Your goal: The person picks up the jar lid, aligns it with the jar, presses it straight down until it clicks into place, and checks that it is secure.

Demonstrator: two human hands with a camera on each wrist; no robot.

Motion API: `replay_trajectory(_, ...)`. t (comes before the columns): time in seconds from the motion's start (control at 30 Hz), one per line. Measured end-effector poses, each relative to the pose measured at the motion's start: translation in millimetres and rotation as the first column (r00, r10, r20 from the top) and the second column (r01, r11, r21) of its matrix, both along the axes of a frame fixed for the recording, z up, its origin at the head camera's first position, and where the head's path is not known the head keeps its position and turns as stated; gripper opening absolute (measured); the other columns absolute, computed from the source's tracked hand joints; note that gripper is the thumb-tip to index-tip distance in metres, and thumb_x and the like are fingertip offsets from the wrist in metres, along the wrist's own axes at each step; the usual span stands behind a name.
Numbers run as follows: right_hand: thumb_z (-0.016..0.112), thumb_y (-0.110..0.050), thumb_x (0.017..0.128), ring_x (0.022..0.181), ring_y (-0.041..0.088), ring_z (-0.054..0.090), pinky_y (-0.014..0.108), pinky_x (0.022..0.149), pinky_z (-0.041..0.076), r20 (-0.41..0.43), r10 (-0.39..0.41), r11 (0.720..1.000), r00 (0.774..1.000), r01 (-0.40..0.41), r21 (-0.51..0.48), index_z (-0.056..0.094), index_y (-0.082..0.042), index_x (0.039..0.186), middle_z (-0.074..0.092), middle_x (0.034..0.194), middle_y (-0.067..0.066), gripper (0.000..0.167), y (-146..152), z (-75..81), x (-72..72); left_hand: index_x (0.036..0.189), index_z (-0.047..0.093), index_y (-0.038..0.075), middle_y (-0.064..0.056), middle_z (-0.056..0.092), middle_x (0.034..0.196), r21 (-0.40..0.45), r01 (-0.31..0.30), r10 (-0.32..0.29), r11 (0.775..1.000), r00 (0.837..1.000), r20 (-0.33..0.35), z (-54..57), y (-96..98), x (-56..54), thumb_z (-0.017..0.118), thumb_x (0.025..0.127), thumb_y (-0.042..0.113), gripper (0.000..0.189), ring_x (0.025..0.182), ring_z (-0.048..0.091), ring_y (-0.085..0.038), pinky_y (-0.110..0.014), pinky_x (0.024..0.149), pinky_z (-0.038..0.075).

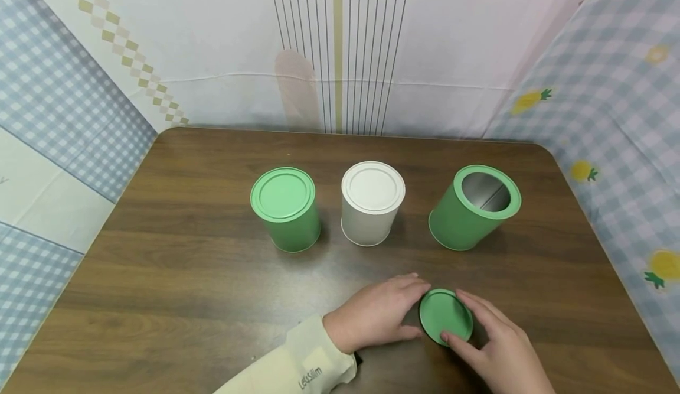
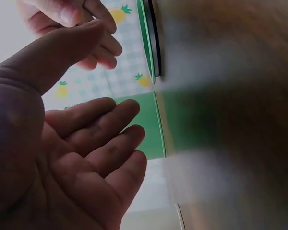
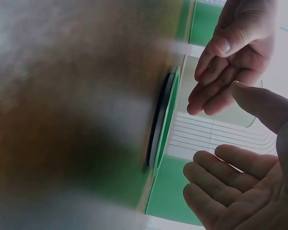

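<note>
A round green lid [image 1: 445, 317] lies flat on the table near its front right. My left hand [image 1: 378, 312] is at the lid's left side, fingers relaxed and slightly bent, holding nothing. On the opposite side, my right hand [image 1: 496, 341] has its thumb and fingers spread about the lid. Both wrist views show a gap between the hands and the lid [image 3: 167, 122], which sits lower, on the tabletop. Behind it stands a green can [image 1: 462, 220] with an uncovered top and a bare metal inside.
A white can [image 1: 370, 222] with its lid on stands at the middle of the table [image 1: 175, 276]. Left of it is a green can [image 1: 293, 228], also lidded. A patterned cloth [image 1: 223, 39] hangs behind the table, with checked cloth at both sides.
</note>
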State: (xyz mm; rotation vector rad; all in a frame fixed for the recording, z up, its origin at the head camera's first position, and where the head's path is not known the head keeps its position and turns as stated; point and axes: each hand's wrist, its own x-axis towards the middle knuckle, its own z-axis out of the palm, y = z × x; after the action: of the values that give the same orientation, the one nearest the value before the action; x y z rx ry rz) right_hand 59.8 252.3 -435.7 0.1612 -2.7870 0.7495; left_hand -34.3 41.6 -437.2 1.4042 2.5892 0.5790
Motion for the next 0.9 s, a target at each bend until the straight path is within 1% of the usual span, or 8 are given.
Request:
replay_trajectory(0.13,0.095,-0.023,0.065,0.103,0.032,0.068,-0.003,0.089,0.030,0.032,0.001,1.000,0.999,-0.001,0.005,0.066,-0.008,0.129,0.068,0.125,0.004,0.072,1.5,-2.1,0.9,0.138,0.057,0.016,0.007,0.058,0.140,-0.024,0.004,-0.004,1.000,1.000,0.020,-0.9,0.6,0.0,0.081,0.085,0.039,0.063,0.138,0.047,-0.014,-0.027,0.108,0.044)
replay_trajectory(0.17,0.095,-0.023,0.065,0.103,0.031,0.069,0.000,0.088,0.035,0.044,0.001,1.000,0.999,-0.002,0.009,0.066,-0.008,0.129,0.068,0.124,0.004,0.071,1.8,-2.6,1.1,0.138,0.057,0.016,0.007,0.059,0.140,-0.026,0.006,-0.006,1.000,1.000,0.026,-1.1,1.0,-0.1,0.081,0.085,0.039,0.063,0.138,0.047,-0.014,-0.027,0.109,0.044)
replay_trajectory(0.3,0.095,-0.027,0.066,0.103,0.030,0.069,0.028,0.083,0.056,0.097,0.006,1.000,0.995,-0.008,0.027,0.066,-0.007,0.128,0.068,0.124,0.005,0.071,3.1,-4.5,2.0,0.138,0.056,0.017,0.008,0.058,0.140,-0.042,0.017,-0.015,0.999,0.999,0.039,-2.1,1.9,-0.3,0.082,0.084,0.038,0.063,0.139,0.046,-0.014,-0.027,0.110,0.042)
replay_trajectory(0.37,0.094,-0.028,0.067,0.104,0.030,0.068,0.045,0.080,0.057,0.113,0.007,0.999,0.994,-0.010,0.033,0.066,-0.006,0.128,0.068,0.124,0.006,0.071,3.7,-4.8,2.3,0.138,0.056,0.017,0.009,0.058,0.140,-0.047,0.022,-0.020,0.999,0.999,0.048,-2.6,1.9,-0.5,0.082,0.084,0.037,0.064,0.139,0.046,-0.015,-0.027,0.111,0.041)
replay_trajectory(0.4,0.094,-0.028,0.067,0.104,0.031,0.068,0.049,0.080,0.057,0.118,0.006,0.999,0.993,-0.010,0.034,0.066,-0.006,0.129,0.068,0.124,0.006,0.071,4.2,-5.1,2.6,0.139,0.056,0.017,0.009,0.058,0.140,-0.050,0.024,-0.022,0.998,0.999,0.050,-2.8,1.7,-0.6,0.082,0.084,0.037,0.064,0.139,0.045,-0.015,-0.027,0.111,0.041)
replay_trajectory(0.67,0.094,-0.029,0.068,0.109,0.035,0.066,0.057,0.083,0.054,0.167,0.003,0.999,0.986,-0.010,0.041,0.064,-0.005,0.131,0.067,0.125,0.011,0.074,10.3,-5.8,3.6,0.141,0.054,0.017,0.010,0.056,0.142,-0.057,0.033,-0.029,0.998,0.997,0.070,-4.4,0.9,-1.1,0.084,0.082,0.036,0.068,0.140,0.045,-0.017,-0.028,0.111,0.041)
replay_trajectory(0.8,0.094,-0.030,0.066,0.113,0.040,0.063,0.060,0.086,0.053,0.247,0.026,0.999,0.969,-0.036,0.036,0.059,-0.004,0.135,0.064,0.128,0.014,0.082,14.9,-7.6,3.2,0.140,0.055,0.016,0.009,0.056,0.142,-0.061,0.030,-0.025,0.998,0.996,0.088,-5.4,0.9,-0.7,0.084,0.082,0.036,0.068,0.140,0.045,-0.018,-0.028,0.111,0.041)
replay_trajectory(0.9,0.096,-0.027,0.063,0.113,0.040,0.062,0.059,0.087,0.052,0.244,0.059,0.996,0.968,-0.073,0.049,0.058,-0.003,0.136,0.064,0.127,0.015,0.086,17.8,-10.3,1.8,0.140,0.055,0.016,0.008,0.056,0.143,-0.068,0.026,-0.019,0.997,0.996,0.089,-5.7,1.3,-0.6,0.083,0.082,0.037,0.067,0.140,0.045,-0.018,-0.027,0.111,0.040)
